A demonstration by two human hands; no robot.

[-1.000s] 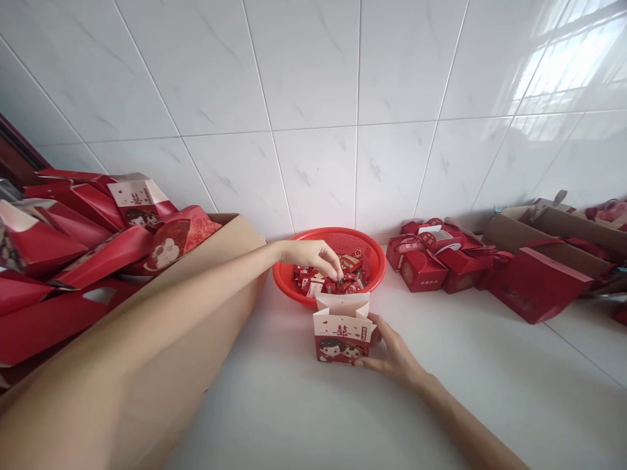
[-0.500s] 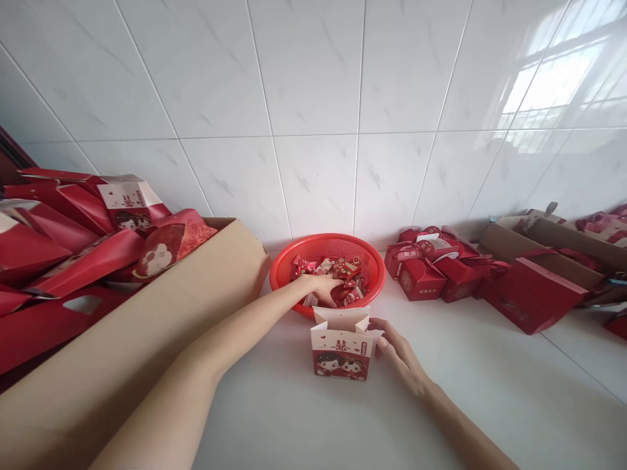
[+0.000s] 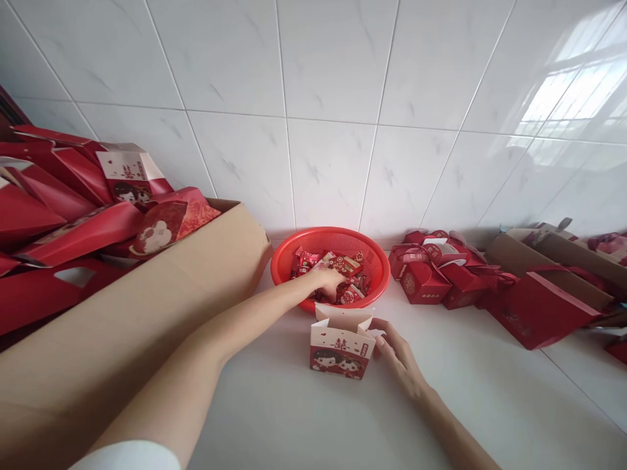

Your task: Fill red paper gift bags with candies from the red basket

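My left hand (image 3: 330, 282) reaches down among wrapped candies (image 3: 350, 266) in the red plastic basket (image 3: 379, 251). Its fingers are bent down and closed on something I cannot make out. In front of the basket a red and white paper box (image 3: 340, 352) with two cartoon faces stands upright, its top unfolded. At its right side is my right hand (image 3: 396, 349), thumb and fingers closed on the edge of the box.
A large cardboard box (image 3: 196, 274) full of red paper boxes (image 3: 93, 228) takes up the left. Along the wall at the right stand closed red boxes (image 3: 426, 281), a large red box (image 3: 541, 310) and an open carton (image 3: 512, 251). White tiles rise behind.
The view has shifted a little. My left hand's fingers, spread over the candies before, have drawn together and dipped among them. My right hand stays at the paper box.
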